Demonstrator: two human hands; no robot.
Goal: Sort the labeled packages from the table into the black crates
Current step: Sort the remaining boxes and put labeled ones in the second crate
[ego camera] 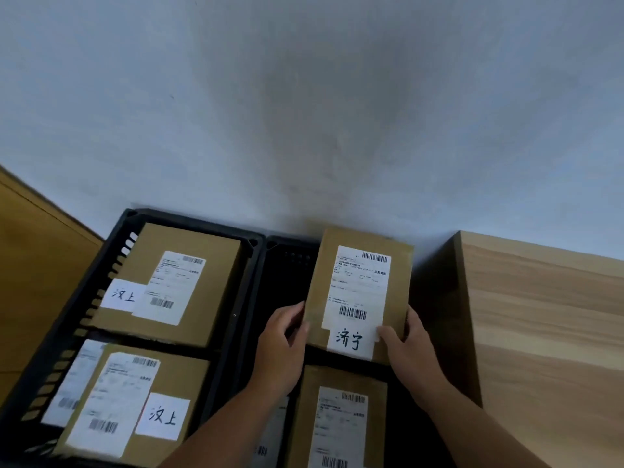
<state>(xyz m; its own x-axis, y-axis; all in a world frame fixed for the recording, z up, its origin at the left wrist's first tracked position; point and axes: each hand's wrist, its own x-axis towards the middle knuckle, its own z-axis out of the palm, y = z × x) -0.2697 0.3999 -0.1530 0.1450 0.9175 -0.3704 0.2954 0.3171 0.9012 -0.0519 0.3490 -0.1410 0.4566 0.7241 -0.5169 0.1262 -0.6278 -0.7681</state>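
I hold a brown cardboard package (359,288) with a white shipping label and a handwritten tag over the far part of the right black crate (287,265). My left hand (282,339) grips its near left edge and my right hand (407,349) grips its near right corner, thumb on the tag. Below it, another labeled package (341,420) lies in the near part of the same crate. The left black crate (111,265) holds two tagged packages, one at the far end (175,282) and one at the near end (131,400), the latter resting on a further parcel.
A light wooden table (547,332) stands to the right, its side close to the right crate. A brown wooden surface (37,265) lies at the left. A pale wall (304,113) rises right behind the crates.
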